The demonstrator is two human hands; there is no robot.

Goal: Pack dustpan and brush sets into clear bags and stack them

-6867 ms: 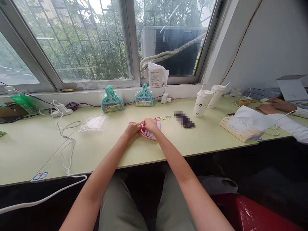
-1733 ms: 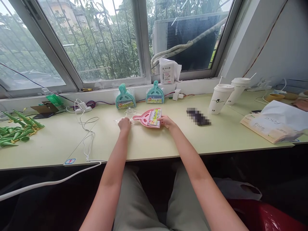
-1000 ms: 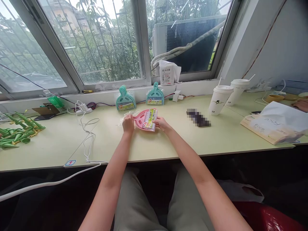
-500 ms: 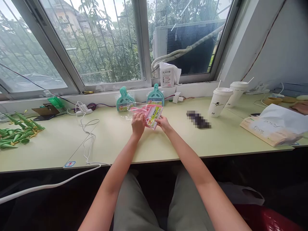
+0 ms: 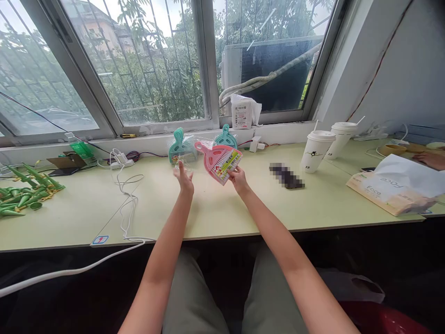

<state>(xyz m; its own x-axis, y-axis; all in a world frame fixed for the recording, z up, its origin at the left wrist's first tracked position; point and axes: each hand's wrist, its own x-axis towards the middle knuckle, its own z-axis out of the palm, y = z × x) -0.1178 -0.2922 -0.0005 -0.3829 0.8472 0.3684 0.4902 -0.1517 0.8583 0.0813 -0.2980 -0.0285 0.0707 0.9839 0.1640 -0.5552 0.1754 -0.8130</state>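
My right hand [image 5: 238, 180] grips the lower right edge of a pink mini dustpan and brush set [image 5: 217, 160]. The set is tilted above the table, with its handle toward the upper left and a yellow-green printed label on its front. My left hand [image 5: 184, 180] is apart from the pink set, thumb up and fingers spread, slightly blurred. Some clear plastic shows just beyond its fingertips; whether they touch cannot be seen. Behind are two teal dustpan and brush sets: the left one [image 5: 178, 147] is in clear wrap, and the right one [image 5: 225, 138] is partly hidden by the pink set.
A pixelated dark object [image 5: 287, 175] lies right of my hands, before two white lidded cups [image 5: 318, 150] with straws. A tissue pack [image 5: 389, 185] is at the far right, near another person's hand [image 5: 433, 161]. White cables [image 5: 130, 199] and green cone-shaped pieces [image 5: 26, 192] lie left.
My left hand has let go of the pink set and moved left, its fingers spreading. The set, still in my right hand, now shows its front more fully, handle raised.
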